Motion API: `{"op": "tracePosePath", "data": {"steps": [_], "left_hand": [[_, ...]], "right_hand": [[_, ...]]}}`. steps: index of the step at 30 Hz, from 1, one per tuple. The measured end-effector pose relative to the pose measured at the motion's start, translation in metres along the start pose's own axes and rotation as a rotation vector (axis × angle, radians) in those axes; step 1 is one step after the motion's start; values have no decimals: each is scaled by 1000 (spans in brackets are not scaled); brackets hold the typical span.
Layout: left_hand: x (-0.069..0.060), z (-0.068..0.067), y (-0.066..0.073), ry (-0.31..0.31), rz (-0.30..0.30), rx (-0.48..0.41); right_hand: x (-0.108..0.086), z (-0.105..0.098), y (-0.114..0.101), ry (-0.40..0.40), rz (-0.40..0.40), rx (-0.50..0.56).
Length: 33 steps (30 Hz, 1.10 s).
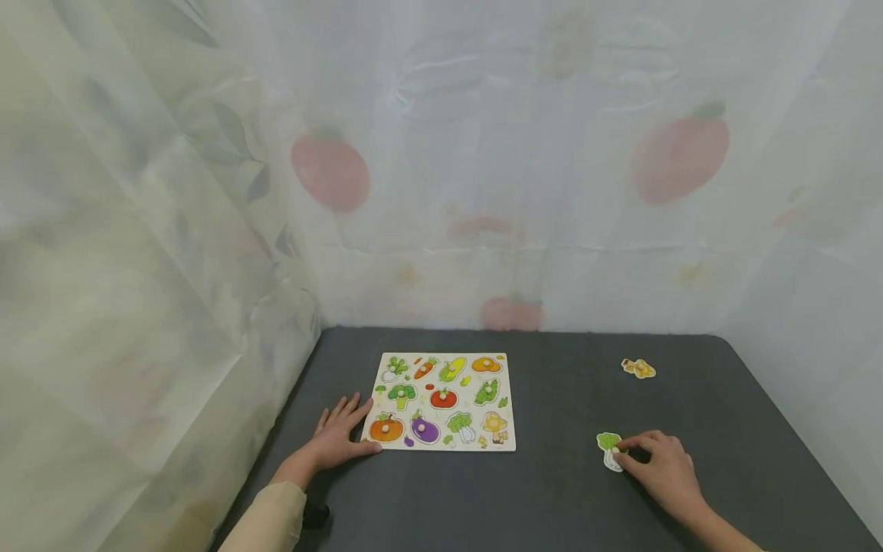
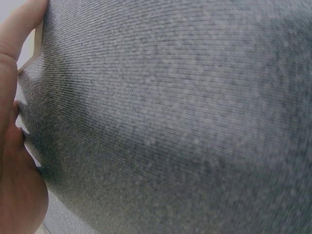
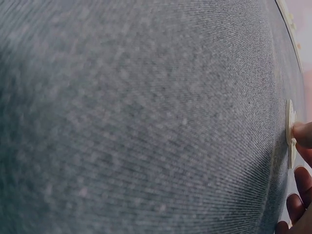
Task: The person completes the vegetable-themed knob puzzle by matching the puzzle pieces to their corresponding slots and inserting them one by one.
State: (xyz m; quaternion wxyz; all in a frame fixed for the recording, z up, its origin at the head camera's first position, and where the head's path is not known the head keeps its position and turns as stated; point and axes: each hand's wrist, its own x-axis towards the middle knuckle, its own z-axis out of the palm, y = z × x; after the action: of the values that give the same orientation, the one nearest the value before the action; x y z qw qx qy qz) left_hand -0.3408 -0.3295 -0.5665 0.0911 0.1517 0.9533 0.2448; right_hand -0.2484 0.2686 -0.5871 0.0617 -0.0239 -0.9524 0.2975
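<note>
In the head view my left hand (image 1: 337, 434) lies with spread fingers at the left side of a wooden vegetable puzzle board (image 1: 441, 451). Its thumb touches the board's near left corner and the index fingertip meets the left edge. Off to the right, my right hand (image 1: 665, 469) pinches a bok choy puzzle piece (image 1: 610, 441) between thumb and forefinger, at or very near the tabletop. The right wrist view shows that piece (image 3: 289, 119) edge-on by the fingertips; fingers cover its middle. The board's bok choy picture (image 1: 461, 426) sits in the near row.
A yellow-brown mushroom-like puzzle piece (image 1: 638, 369) lies at the far right of the dark grey table (image 1: 552, 506). On the board are several vegetable pictures, many with knobs. A pale printed curtain (image 1: 428, 268) borders the table's back and sides. A small black object (image 1: 316, 516) shows beneath the left wrist.
</note>
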Motion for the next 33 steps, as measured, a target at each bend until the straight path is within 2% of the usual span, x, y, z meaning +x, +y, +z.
{"op": "tracePosePath", "data": {"steps": [20,27,33], "left_hand": [[0,6,-8,19,19,-19],[2,4,-5,-10,-24,17],[1,-3,3,-33,-37,24]], "right_hand": [[-2,1,-3,26,-1,-8],[-2,2,-5,33,8,-13],[-2,3,-5,40,20,-13]]}}
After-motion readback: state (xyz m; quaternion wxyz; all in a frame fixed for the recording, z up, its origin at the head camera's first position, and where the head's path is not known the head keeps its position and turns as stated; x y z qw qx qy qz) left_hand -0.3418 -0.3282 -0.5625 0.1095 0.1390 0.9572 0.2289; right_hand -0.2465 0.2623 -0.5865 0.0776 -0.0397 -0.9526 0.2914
